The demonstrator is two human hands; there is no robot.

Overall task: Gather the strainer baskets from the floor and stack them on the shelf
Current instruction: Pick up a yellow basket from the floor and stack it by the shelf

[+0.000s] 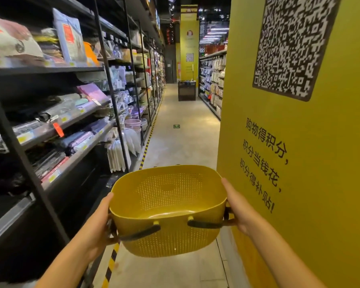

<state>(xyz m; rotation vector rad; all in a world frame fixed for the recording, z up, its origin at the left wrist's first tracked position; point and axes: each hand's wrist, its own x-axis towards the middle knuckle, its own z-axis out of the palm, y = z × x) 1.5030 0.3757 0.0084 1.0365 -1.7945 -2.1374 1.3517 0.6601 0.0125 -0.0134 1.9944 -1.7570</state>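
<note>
Clearly both hands, left hand [101, 220] and right hand [238, 207], clamp the strainer basket [168, 206]; fingers hidden.

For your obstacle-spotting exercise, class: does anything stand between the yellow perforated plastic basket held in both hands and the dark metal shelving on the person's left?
Nothing visible does. The yellow perforated plastic basket is in the grip of the left hand and right hand over open aisle floor. The dark metal shelving is stocked, so free space on it cannot be judged.
</note>
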